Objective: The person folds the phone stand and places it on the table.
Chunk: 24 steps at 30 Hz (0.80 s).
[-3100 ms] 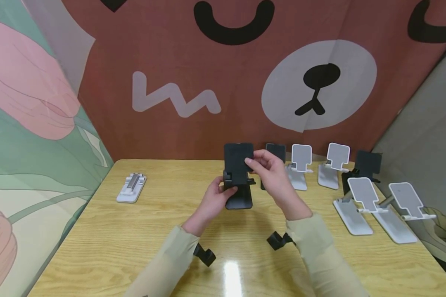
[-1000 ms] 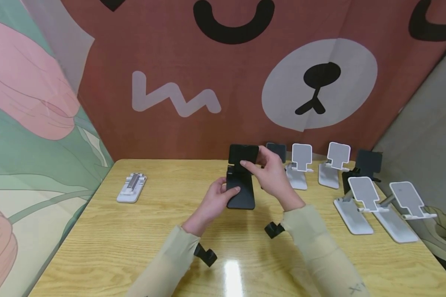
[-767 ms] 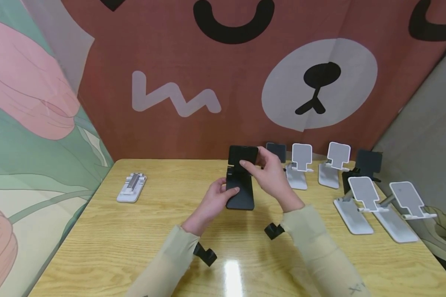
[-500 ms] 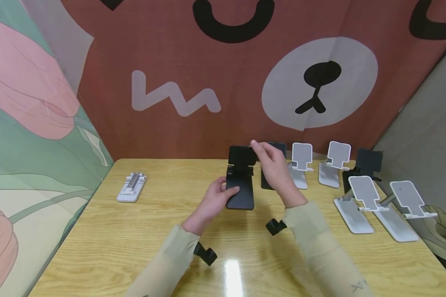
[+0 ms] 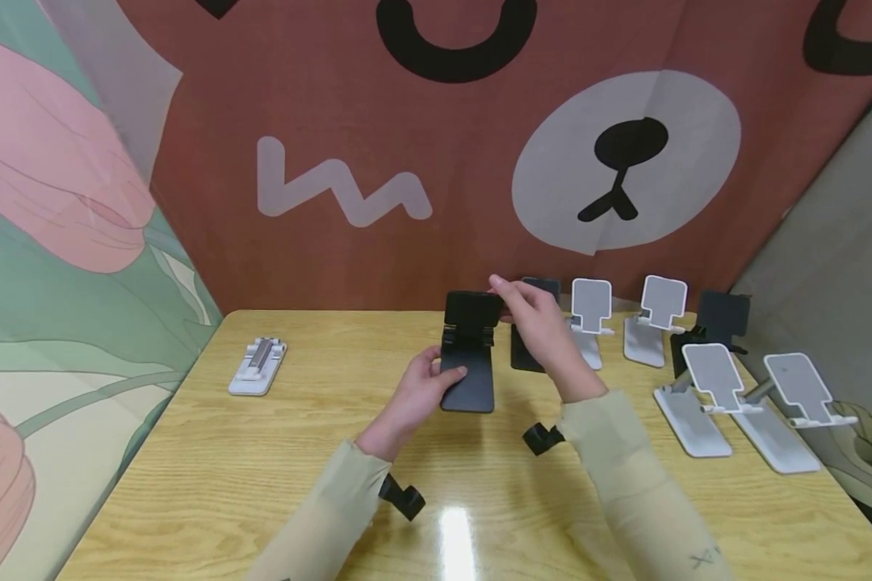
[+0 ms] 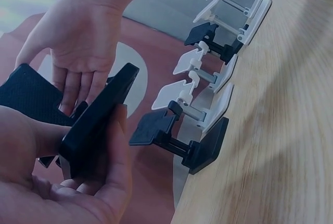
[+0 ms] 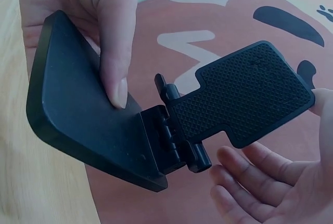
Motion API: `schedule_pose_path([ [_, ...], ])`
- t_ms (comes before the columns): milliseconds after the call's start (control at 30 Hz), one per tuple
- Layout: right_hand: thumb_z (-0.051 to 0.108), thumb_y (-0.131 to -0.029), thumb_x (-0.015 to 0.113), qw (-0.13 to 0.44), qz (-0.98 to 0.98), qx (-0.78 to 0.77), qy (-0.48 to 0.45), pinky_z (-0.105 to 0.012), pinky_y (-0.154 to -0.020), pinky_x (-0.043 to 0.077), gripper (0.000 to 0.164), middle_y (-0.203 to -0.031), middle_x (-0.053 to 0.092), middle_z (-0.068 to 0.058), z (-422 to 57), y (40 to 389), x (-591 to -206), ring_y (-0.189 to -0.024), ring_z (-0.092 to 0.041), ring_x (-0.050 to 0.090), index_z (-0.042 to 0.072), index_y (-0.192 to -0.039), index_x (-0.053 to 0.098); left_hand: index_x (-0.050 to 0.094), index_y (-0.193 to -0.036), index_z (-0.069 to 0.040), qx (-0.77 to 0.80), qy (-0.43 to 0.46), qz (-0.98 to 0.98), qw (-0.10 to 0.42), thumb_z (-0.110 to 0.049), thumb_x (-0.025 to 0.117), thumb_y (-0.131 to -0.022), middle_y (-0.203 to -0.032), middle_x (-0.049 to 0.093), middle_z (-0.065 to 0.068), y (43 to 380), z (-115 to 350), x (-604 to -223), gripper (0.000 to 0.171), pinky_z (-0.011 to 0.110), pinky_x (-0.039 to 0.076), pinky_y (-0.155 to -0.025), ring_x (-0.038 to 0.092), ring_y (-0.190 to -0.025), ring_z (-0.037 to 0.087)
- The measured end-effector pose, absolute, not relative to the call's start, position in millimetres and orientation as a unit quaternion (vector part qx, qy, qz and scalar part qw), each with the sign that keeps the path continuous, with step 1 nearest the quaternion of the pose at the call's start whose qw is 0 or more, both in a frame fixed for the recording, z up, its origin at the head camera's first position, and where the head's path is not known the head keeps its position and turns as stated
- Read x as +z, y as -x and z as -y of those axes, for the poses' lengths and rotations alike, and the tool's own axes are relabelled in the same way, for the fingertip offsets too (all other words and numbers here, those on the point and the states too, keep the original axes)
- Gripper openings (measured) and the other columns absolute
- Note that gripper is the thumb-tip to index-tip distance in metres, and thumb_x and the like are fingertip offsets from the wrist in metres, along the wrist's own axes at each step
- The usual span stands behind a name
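Note:
A black folding phone stand [image 5: 468,379] is held up over the table in front of me. My left hand [image 5: 423,383] grips its flat base, thumb on the face and fingers behind, as the left wrist view also shows. The textured phone plate [image 7: 255,94] tilts away from the base on its hinge [image 7: 171,135]. At the plate's outer end is my right hand [image 5: 534,319], the thumb touching its edge. In the right wrist view, the other fingers [image 7: 255,182] of that hand are spread loosely below the plate, not curled round it.
Several unfolded phone stands are grouped at the right: white ones [image 5: 692,420] and black ones [image 5: 723,316], one partly behind my right hand. A folded white stand [image 5: 257,367] lies at the far left of the wooden table [image 5: 189,484]. A printed cloth [image 5: 334,266] hangs behind.
The plate has swung from nearly upright, first showing its lip side, to a lower angle. My right thumb has left the plate's front and moved to its outer edge; the left hand keeps its grip.

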State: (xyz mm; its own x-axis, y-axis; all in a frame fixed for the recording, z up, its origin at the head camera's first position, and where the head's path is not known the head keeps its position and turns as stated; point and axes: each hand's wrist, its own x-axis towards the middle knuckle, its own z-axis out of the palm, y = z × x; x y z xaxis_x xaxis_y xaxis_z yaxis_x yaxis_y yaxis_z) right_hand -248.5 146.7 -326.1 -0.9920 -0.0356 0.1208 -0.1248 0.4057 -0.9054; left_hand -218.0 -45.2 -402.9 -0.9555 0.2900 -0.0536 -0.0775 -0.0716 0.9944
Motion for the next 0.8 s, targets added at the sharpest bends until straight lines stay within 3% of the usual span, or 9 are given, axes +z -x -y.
schedule_pose_path([
  [800,0.063,-0.099,0.052,0.016,0.826,0.562,-0.041,-0.048,-0.104,0.045,0.066,-0.138,0.056,-0.013,-146.3,239.9,-335.5,-0.111,-0.033,0.062,0.007,-0.132,0.065,0.04,-0.135,0.009,0.732,-0.052,-0.669,0.118,-0.004,0.058,-0.101,-0.104,0.07,0.022,220.1,47.2,-403.3,0.041,0.027,0.057,-0.068,0.071,-0.079,0.019],
])
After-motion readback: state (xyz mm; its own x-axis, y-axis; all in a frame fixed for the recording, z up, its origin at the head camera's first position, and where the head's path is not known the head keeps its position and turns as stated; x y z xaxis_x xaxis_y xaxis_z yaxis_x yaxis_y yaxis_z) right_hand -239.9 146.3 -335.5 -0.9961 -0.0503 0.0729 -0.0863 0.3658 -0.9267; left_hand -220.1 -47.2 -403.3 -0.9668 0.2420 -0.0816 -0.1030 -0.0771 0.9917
